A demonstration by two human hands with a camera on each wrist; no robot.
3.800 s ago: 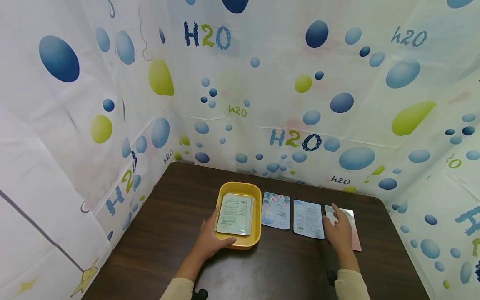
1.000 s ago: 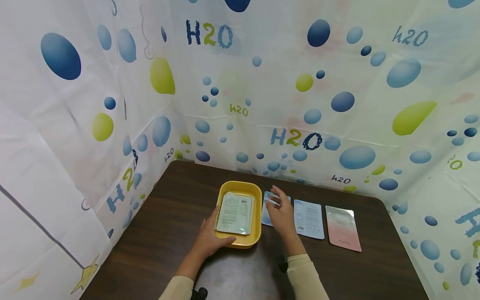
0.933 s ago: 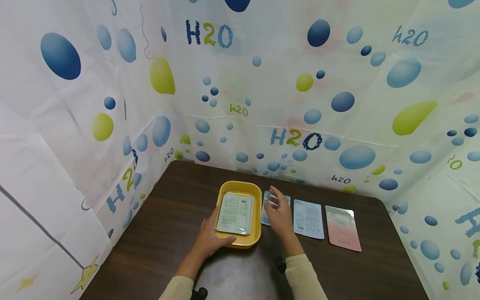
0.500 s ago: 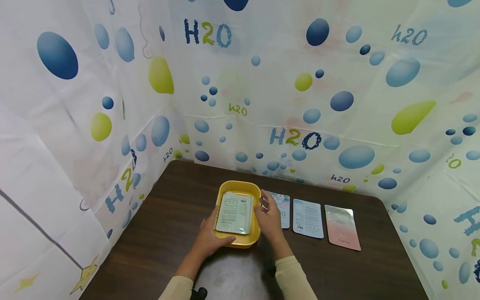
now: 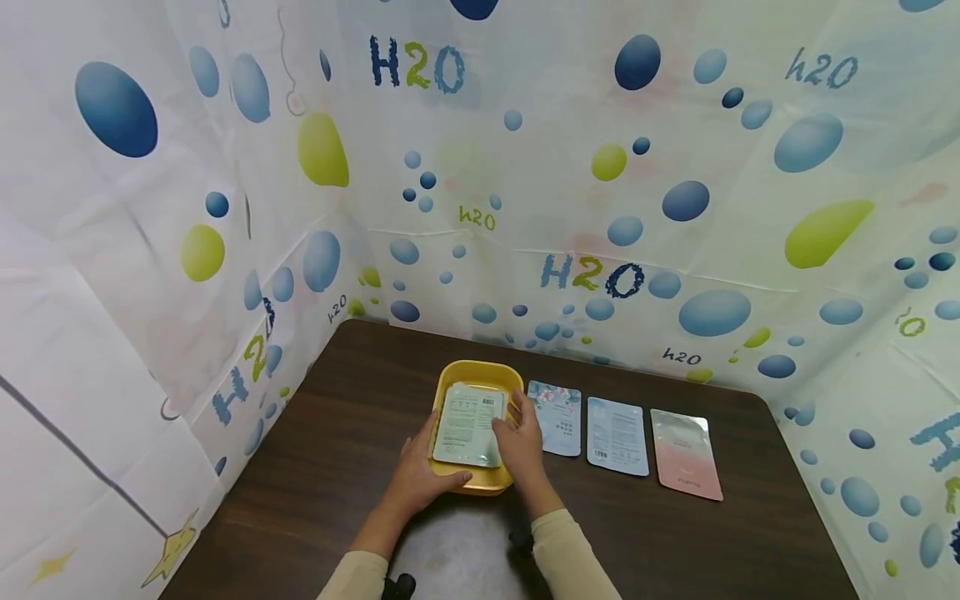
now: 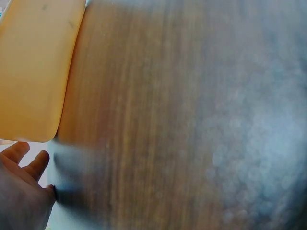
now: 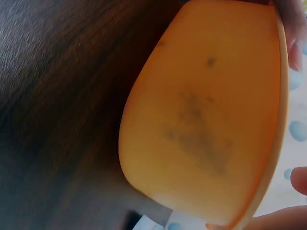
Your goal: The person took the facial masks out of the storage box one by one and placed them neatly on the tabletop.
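Note:
A yellow plastic basin (image 5: 477, 364) stands on the table with a stack of pale green sheet mask packets (image 5: 467, 427) lying in it. My left hand (image 5: 418, 473) holds the basin by its near left corner, thumb over the near rim and fingers along the left side. At the basin's right side, my right hand (image 5: 523, 450) has its thumb by the right edge of the stack and its fingers at the rim, spread apart. The right wrist view shows the basin's outer wall (image 7: 201, 110), with a right fingertip right at the rim.
To the right lie a blue floral mask packet (image 5: 557, 421), a light blue one with printed text (image 5: 617, 436) and a silver-pink one (image 5: 686, 454). The dark brown table (image 5: 360, 400) is enclosed by a white curtain (image 5: 525, 192) with bubble prints.
From over the silver-pink packet, my right hand has moved left past the floral packet to the basin's right rim. My left hand has stayed on the basin.

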